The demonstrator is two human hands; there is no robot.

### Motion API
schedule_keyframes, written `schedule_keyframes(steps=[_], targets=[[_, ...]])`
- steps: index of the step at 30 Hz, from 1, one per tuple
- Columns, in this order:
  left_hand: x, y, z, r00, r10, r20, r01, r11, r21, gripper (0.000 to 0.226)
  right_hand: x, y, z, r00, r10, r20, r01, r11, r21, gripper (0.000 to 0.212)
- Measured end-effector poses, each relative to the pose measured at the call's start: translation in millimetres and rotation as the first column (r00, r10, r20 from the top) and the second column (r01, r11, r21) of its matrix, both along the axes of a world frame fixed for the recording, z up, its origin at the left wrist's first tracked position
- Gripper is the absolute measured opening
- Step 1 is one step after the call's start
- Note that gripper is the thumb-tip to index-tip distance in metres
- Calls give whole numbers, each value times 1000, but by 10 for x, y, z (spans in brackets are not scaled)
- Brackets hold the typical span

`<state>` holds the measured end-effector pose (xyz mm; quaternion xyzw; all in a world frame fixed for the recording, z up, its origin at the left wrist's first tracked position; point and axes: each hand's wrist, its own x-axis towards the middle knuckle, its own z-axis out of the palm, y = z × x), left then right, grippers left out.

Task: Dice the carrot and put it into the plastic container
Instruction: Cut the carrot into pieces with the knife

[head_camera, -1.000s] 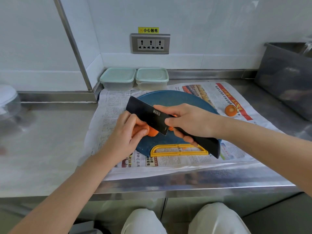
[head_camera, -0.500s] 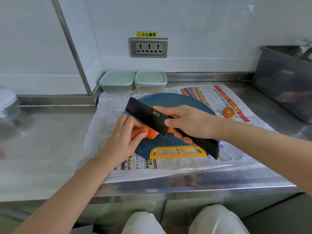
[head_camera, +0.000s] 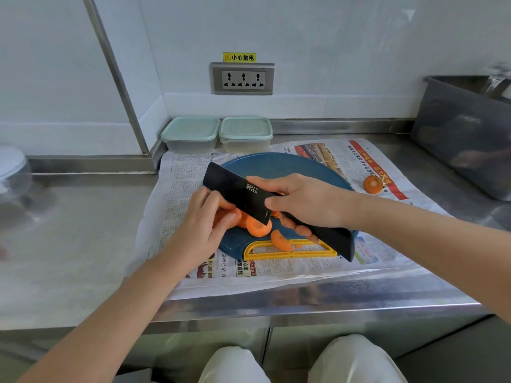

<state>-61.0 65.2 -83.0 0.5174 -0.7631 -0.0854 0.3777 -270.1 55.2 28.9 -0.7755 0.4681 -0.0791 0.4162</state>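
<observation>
An orange carrot [head_camera: 255, 226] lies on the round blue cutting board [head_camera: 279, 165]. My left hand [head_camera: 206, 225] holds its left part down with curled fingers. My right hand [head_camera: 307, 201] grips a black cleaver [head_camera: 235, 190], whose blade stands across the carrot. A cut slice [head_camera: 280, 240] lies by the board's yellow handle [head_camera: 290, 251]. Two lidded plastic containers, one on the left [head_camera: 190, 134] and one on the right [head_camera: 245, 134], stand at the back against the wall.
Newspaper [head_camera: 177, 194] covers the steel counter [head_camera: 69, 244] under the board. A cut carrot end [head_camera: 372, 184] lies on the paper at the right. A grey bin [head_camera: 467, 134] stands far right, a clear lidded bowl [head_camera: 12, 172] far left.
A fresh slice has come off the carrot and lies by the yellow handle. The cleaver blade sits a little further left along the carrot. The camera has tilted slightly.
</observation>
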Motion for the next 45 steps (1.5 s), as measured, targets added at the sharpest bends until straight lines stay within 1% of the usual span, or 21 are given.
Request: schedule_keyframes(steps=[2,4,11,13,17,18,21,23,25,26,29,30,32,36,39,41,45], targets=[[1,1,-1,1000,12,14,-12,1000,3,30,15,-11,2,1000,-5,9,5,1000,20,56],[3,5,2,1000,13,14,-13,1000,7,33,28,-21,4,1000,-6,7,6,999,34,56],[6,3,13,1000,-7,-9,7,1000,22,30,59,22,-13,1000,-3,-17,3,1000,29,57],[14,-2,14,1000,-17,-22,17,1000,18,27,74,35,-15,1000,2,-28,-2,1000,12,57],[23,-10,26,1000,-19,-21,19,1000,9,6,152,19,-25,998,18,-56,-19,1000,-17,52],[19,-12,32,1000,-18,-25,18,1000,9,5,175,13,-42,998,14,-59,-15,1000,-18,53],[11,-16,55,998,-21,-51,22,1000,22,9,224,-8,-107,998,11,-55,-11,1000,-6,58],[14,-19,64,997,-38,-62,39,999,15,11,261,-2,-161,998,23,-59,-26,999,-48,57],[5,-21,66,996,-48,-77,49,999,16,6,322,41,-254,995,22,-96,-36,988,-148,55],[8,-20,69,996,-47,-78,48,999,13,2,360,70,-312,995,8,-102,-28,981,-190,55],[22,1,91,993,-59,-103,63,997,33,3,415,141,-518,995,-63,-78,38,958,-286,55],[31,7,104,991,-68,-115,74,996,47,4,417,145,-549,995,-81,-59,61,956,-288,55],[63,39,104,993,-75,-95,81,995,60,8,410,142,-584,995,-98,-16,91,961,-261,55],[122,163,100,994,-91,-60,95,992,81,23,358,92,-516,995,-81,-61,64,967,-245,54],[133,285,111,995,-44,-90,56,989,140,34,265,52,-451,996,-84,-20,79,980,-183,54],[122,318,104,995,-3,-96,16,991,133,34,227,63,-422,995,-98,17,99,985,-142,54],[81,334,91,998,46,-38,-41,993,111,30,169,124,-329,993,-97,68,105,988,-109,54]])
